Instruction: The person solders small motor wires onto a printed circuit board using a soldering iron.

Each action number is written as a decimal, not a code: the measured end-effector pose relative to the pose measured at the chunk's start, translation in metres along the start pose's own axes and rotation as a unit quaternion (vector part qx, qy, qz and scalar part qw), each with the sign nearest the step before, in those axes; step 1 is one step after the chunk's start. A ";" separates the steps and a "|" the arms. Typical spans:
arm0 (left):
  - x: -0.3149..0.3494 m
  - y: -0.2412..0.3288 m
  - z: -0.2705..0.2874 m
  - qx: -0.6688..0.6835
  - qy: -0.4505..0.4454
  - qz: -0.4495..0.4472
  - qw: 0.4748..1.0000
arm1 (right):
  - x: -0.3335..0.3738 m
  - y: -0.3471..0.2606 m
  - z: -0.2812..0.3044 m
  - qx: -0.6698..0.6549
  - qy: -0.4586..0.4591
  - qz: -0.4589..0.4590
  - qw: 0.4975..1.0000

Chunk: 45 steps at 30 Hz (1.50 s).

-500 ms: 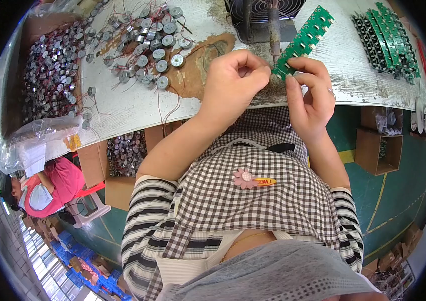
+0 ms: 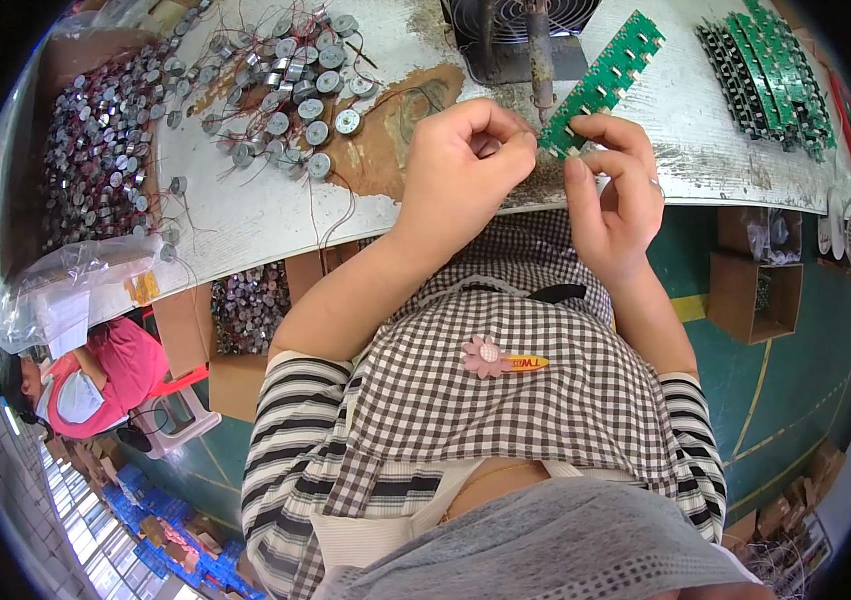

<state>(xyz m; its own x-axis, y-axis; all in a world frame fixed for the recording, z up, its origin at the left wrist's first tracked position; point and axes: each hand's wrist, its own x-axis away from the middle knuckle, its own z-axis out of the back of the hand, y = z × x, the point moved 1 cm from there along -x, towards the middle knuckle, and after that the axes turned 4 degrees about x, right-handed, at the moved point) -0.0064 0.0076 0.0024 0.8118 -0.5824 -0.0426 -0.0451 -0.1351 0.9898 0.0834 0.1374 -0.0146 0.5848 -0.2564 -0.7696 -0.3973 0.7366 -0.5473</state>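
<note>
A long green circuit board strip (image 2: 609, 76) with small parts along it slants up and to the right. My right hand (image 2: 617, 195) pinches its lower end between thumb and fingers. Close to that end, on its left, my left hand (image 2: 470, 160) is closed in a pinch; whatever sits between its fingertips is too small to make out. Just above the hands, the tip of an upright metal rod (image 2: 539, 60) comes down near the board's lower left edge.
Small round motors with thin red wires (image 2: 295, 90) lie on the white worn table (image 2: 385, 210), left. More fill a box (image 2: 20, 190). A fan (image 2: 520, 25) stands behind the rod; stacked green boards (image 2: 770, 85) lie far right. Another person (image 2: 110, 375) sits at left.
Hardly anything differs. The whole scene has shifted slightly left in the picture, and both hands keep their pinch near the board's lower end.
</note>
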 end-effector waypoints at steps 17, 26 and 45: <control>0.004 -0.001 0.002 0.034 -0.010 -0.016 0.999 | 0.006 -0.003 0.002 -0.084 0.010 -0.039 0.996; -0.004 -0.005 0.001 -0.028 0.015 -0.051 0.998 | -0.003 -0.002 -0.005 0.004 0.015 -0.020 1.000; 0.008 0.009 0.015 -0.098 -0.084 -0.068 0.989 | 0.006 0.000 0.008 -0.223 0.011 -0.151 0.963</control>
<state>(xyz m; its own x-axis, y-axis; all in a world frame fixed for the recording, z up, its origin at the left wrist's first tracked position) -0.0086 -0.0100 0.0085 0.6942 -0.6960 -0.1832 0.1850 -0.0735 0.9800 0.0927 0.1408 -0.0166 0.7078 -0.4337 -0.5576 -0.4791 0.2852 -0.8301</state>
